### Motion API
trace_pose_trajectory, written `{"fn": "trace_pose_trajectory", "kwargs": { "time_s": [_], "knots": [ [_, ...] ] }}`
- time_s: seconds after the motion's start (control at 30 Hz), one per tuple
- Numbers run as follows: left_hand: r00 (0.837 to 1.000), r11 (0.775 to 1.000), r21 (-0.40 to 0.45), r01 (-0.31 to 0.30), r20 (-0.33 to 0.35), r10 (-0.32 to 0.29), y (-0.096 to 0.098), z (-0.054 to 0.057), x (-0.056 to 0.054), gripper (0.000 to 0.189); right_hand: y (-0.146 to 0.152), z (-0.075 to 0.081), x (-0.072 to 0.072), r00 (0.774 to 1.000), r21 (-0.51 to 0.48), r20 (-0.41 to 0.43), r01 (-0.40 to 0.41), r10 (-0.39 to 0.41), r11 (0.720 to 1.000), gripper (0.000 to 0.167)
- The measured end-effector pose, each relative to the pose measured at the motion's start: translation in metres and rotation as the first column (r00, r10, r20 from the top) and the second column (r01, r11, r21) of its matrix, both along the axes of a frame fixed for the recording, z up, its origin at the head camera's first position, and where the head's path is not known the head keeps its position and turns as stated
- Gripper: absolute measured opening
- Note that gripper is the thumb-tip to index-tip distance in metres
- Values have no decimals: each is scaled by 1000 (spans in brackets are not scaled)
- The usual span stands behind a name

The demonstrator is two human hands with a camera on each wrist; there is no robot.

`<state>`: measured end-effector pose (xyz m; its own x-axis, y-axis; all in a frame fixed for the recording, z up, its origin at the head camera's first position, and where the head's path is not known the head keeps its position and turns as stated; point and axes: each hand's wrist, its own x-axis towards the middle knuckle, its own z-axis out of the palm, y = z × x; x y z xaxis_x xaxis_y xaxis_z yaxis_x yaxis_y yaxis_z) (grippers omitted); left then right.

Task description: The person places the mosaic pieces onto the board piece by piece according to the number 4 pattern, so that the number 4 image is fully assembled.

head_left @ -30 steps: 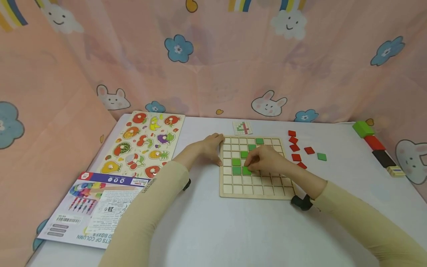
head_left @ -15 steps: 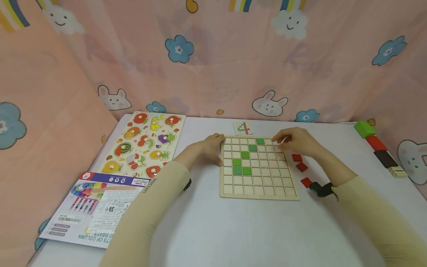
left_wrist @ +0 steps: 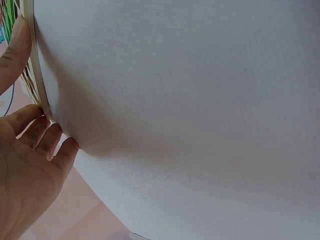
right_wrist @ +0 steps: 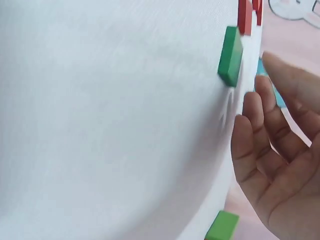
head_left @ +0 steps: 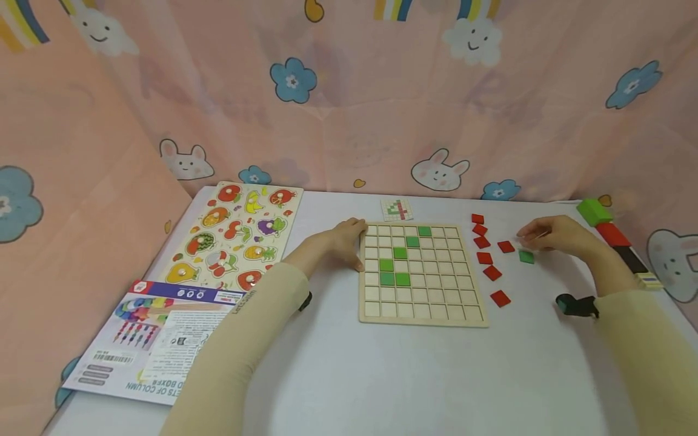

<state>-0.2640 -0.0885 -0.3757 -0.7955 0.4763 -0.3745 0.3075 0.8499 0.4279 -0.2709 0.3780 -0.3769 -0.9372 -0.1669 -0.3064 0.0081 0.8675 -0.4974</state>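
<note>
- The grid board lay flat on the white table; six green tiles sat in its cells, just as they had a second earlier.
- The left hand rested thumb and fingertips against the board's left edge and far corner; it did not clasp it.
- The right hand had just left the board and hung beside the loose green tile, apart from it, fingers loosely bent and holding nothing; I judged the work to be between placements.
- Seven red tiles lay right of the board; none was on the grid.
- Beyond its far edge, the small card showed green and red squares; too tiny to read cell by cell.
- Farther out, the left sleeve hid part of a printed package; from the left wrist, most of the board was cut off.
</note>
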Motion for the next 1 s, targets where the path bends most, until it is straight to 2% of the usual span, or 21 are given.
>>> {"fn": "trace_pose_trajectory", "kwargs": {
  "time_s": [0.27,0.5,0.73,0.9,1.0],
  "knots": [
    [1000,1000,4,3,0,-3,0,-1,0,101,12,-10,3,998,14,46,-46,45,999,54],
    [1000,1000,0,0,-1,0,-1,-1,0,101,12,-13,1,993,35,48,-106,104,994,41],
    [1000,1000,3,1,0,-1,0,-2,0,102,6,-6,1,996,30,7,-94,94,995,37],
    [1000,1000,6,6,5,-6,0,-3,-1,102,-17,5,6,999,-76,-39,-39,37,996,40],
    [1000,1000,2,5,6,-5,-1,-2,-1,102,-50,11,12,996,-129,-51,-78,72,989,37]
  ]
}}
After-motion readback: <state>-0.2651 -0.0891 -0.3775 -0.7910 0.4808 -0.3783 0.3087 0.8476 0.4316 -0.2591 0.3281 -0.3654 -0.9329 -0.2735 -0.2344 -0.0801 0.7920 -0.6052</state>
